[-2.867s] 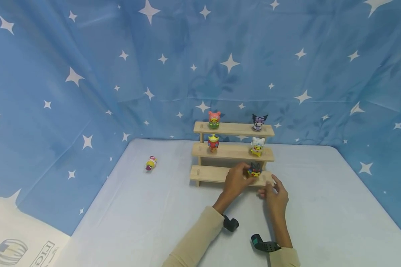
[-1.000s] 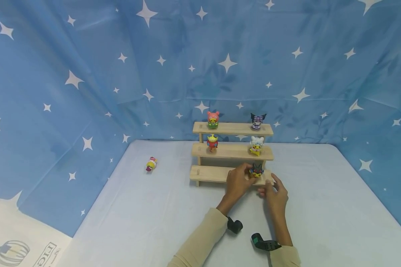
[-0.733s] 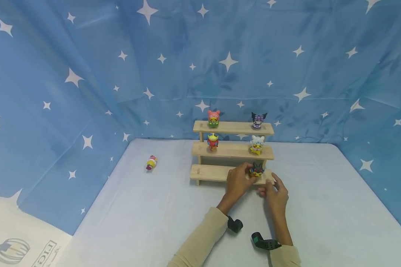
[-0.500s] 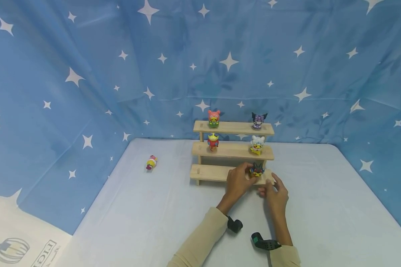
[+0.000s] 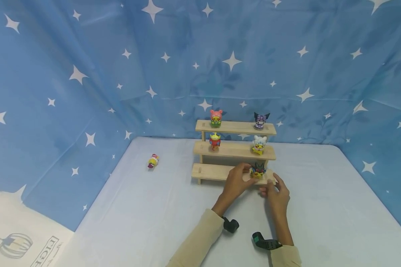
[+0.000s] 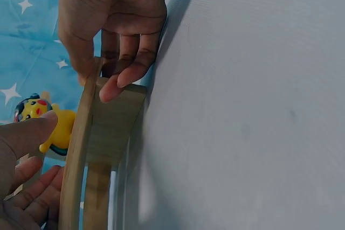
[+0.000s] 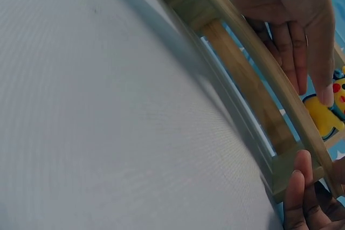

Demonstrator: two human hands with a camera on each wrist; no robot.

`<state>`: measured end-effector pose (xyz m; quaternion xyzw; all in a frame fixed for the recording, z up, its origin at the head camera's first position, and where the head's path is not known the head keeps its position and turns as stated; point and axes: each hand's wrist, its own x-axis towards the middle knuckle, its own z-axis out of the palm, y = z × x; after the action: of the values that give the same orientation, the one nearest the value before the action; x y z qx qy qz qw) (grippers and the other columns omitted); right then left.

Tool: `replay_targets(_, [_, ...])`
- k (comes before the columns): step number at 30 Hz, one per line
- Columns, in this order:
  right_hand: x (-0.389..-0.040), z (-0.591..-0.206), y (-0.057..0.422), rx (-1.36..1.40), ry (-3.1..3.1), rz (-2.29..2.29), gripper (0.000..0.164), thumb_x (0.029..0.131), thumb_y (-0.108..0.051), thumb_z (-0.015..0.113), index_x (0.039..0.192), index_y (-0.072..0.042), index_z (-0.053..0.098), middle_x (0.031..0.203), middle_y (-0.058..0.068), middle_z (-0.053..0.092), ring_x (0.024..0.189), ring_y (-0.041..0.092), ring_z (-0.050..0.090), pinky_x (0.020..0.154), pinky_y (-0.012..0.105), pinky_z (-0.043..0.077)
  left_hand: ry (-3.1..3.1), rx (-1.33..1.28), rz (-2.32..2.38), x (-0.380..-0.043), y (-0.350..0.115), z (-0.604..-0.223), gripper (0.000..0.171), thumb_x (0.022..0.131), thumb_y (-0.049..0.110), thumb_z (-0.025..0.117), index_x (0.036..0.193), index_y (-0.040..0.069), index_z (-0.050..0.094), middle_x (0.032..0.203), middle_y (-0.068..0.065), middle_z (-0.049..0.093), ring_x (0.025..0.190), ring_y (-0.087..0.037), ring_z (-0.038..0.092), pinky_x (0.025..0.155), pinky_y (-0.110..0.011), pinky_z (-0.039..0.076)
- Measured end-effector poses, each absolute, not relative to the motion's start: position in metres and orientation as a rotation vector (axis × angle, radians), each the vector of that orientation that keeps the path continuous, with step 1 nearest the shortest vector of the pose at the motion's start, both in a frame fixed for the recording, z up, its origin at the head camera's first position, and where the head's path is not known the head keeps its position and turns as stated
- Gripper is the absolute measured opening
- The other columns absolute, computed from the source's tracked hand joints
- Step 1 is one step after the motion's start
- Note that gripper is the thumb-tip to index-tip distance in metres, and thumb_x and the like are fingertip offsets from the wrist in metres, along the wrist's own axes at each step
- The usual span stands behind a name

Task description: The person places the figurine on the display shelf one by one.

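On the lowest step of the light wooden display shelf (image 5: 212, 171) stands a small yellow figurine with a dark, eared hood (image 5: 258, 170). My left hand (image 5: 235, 182) holds this figurine from its left side, thumb in front and fingers behind. In the right wrist view the left thumb lies against its yellow body (image 7: 322, 118). My right hand (image 5: 278, 198) pinches the right end of that same step, thumb on one face and fingers under it. The left wrist view shows the right hand (image 6: 116, 30) gripping the board's end (image 6: 89, 109).
A pink-hooded figurine (image 5: 215, 118) and a black-and-purple one (image 5: 260, 121) stand on the top step. A red one (image 5: 215, 141) and a white-hooded one (image 5: 259, 145) stand on the middle step. Another figurine (image 5: 153, 161) lies on the white table (image 5: 137, 207), left of the shelf.
The dark-hooded figurine has turned a little and shifted slightly right on the lowest step, with my left hand still at it. My right hand has kept its place at the step's end.
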<state>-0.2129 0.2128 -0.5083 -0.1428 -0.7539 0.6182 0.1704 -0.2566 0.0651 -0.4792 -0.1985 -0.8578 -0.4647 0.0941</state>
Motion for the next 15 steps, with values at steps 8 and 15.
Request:
replay_targets(8, [-0.213, -0.509, 0.214, -0.428, -2.167, 1.745, 0.048, 0.104, -0.022, 0.042, 0.150, -0.009, 0.036, 0.118, 0.023, 0.057, 0.058, -0.009, 0.062, 0.059, 0.011, 0.054, -2.582, -0.641, -1.462, -0.251, 0.044, -0.475, 0.040, 0.089, 0.021, 0.072, 0.124, 0.005, 0.060, 0.122, -0.010, 0.066, 0.113, -0.018, 0.064, 0.100, -0.025, 0.048])
replay_targets(15, [-0.212, -0.507, 0.213, -0.454, -2.220, 1.707, 0.049, 0.105, -0.024, 0.041, 0.151, -0.010, 0.034, 0.118, 0.023, 0.057, 0.060, -0.008, 0.062, 0.059, 0.011, 0.053, -2.481, -0.614, -1.602, -0.250, 0.015, -0.469, 0.025, 0.095, 0.021, 0.065, 0.115, 0.006, 0.067, 0.112, -0.010, 0.070, 0.104, -0.017, 0.069, 0.086, -0.019, 0.054])
